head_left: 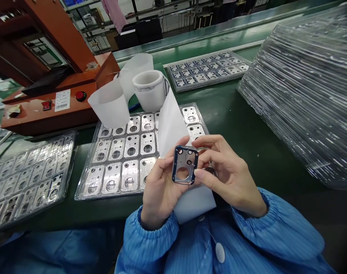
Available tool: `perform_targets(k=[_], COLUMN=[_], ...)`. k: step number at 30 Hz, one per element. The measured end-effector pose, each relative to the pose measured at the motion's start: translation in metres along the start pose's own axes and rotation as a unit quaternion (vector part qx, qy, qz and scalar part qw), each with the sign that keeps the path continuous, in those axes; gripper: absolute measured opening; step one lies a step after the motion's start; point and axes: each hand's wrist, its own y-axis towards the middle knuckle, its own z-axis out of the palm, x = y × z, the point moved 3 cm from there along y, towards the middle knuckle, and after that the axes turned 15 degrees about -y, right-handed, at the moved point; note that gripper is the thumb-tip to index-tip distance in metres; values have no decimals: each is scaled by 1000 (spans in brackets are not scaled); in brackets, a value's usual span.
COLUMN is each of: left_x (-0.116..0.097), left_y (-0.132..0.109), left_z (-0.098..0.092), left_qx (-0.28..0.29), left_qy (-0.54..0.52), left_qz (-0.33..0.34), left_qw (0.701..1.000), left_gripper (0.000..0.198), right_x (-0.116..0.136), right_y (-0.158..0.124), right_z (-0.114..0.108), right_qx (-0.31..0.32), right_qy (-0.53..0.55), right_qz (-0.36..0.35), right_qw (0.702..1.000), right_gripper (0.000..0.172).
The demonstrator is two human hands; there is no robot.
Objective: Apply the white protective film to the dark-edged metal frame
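My left hand [162, 186] grips a small silver metal plate [180, 163] by its left side and from beneath. The plate has a dark blue border, one large round hole and several small ones. My right hand [227, 175] pinches the plate's right edge between thumb and fingers. Under the right fingers a shiny metal piece partly shows, but its kind is hidden. A strip of white film [172, 121] runs down behind my hands and comes out below them. Behind lies a clear tray [85, 190] of similar silver plates.
A roll of white film [149, 89] stands behind the tray. At the left is an orange-red machine [99, 78] with a red button [80, 96]. Further plates fill a left tray [67, 167] and a back tray [187, 88]. Stacked clear trays [299, 95] rise at the right.
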Motion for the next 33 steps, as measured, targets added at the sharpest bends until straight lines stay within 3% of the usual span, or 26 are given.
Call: perform_targets(k=[6,15,33], left_x=[0,-1,-1], left_y=[-2,-1,-5], left_z=[-3,-1,-1], left_qx=[13,48,-17], left_qy=[49,-4,38], left_qz=[10,-6,-6], left_qw=[999,999,999], left_gripper=[36,38,38], right_x=[1,2,2], right_y=[-2,-3,-2], right_z=[-2,0,1], right_qx=[14,5,-20], right_qy=[48,7,-4], right_qz=[-42,-14,-3], right_qw=[998,1000,1000], right_gripper=[8,9,8])
